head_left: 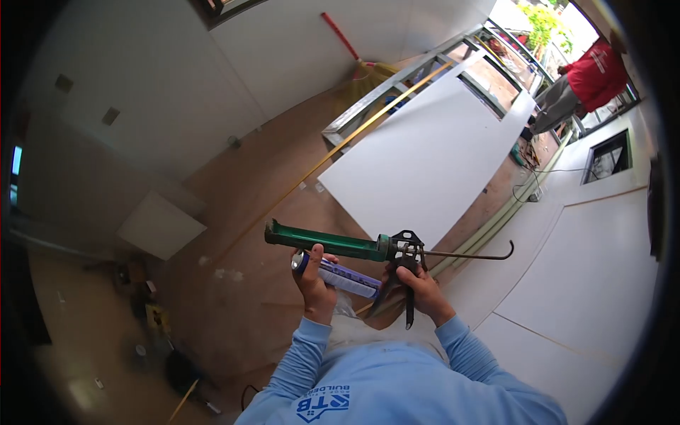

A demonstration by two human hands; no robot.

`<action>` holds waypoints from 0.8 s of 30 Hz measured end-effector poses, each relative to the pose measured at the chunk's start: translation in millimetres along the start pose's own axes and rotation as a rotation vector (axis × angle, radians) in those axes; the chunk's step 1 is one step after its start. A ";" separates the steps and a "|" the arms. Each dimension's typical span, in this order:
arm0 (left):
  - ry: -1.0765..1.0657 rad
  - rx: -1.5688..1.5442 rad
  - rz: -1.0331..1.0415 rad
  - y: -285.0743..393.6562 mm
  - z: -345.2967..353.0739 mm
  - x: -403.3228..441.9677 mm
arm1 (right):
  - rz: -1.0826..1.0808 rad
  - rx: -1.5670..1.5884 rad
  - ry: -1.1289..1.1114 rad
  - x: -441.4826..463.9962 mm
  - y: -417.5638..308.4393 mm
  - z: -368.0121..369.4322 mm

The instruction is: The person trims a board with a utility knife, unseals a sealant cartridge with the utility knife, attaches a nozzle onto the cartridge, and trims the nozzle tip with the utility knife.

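A green caulking gun [326, 242] lies across in front of my chest, its hooked rod pointing right. My right hand [423, 289] is closed around its black handle and trigger. The gun's cradle looks unfilled. Just below it, my left hand [316, 285] is wrapped around a purple and white sealant tube [348, 278], whose silver end faces left. The left thumb reaches up to the cradle's lower edge; whether it presses on the gun I cannot tell. Part of the tube's right end is close to the trigger.
A large white panel [404, 163] rests on a metal frame [347, 127] ahead, with a long yellow strip [368, 122] alongside. A person in a red shirt [596, 71] stands at the far right. A broom [341, 37] leans against the wall. Tools [157, 315] lie at lower left.
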State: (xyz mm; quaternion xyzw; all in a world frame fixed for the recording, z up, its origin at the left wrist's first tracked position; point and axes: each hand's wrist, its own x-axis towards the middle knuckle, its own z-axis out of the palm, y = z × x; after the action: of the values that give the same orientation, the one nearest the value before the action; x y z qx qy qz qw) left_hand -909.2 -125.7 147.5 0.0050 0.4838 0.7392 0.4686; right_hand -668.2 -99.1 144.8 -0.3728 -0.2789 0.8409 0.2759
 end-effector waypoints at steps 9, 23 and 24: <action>0.213 -0.112 -0.149 130.1 -141.0 69.1 | 0.027 -0.128 -0.101 97.4 26.2 128.5; 0.434 -0.461 0.392 332.1 -187.0 196.0 | -0.030 -0.216 -0.284 179.0 -32.0 175.1; 0.439 -0.468 0.414 340.9 -179.3 209.5 | -0.034 -0.226 -0.299 191.6 -36.9 180.6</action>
State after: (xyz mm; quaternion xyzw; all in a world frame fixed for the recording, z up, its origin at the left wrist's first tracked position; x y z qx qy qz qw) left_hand -1343.8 -138.5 204.2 -0.1633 0.3794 0.8921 0.1831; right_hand -909.0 7.6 181.3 -0.2677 -0.4157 0.8455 0.2017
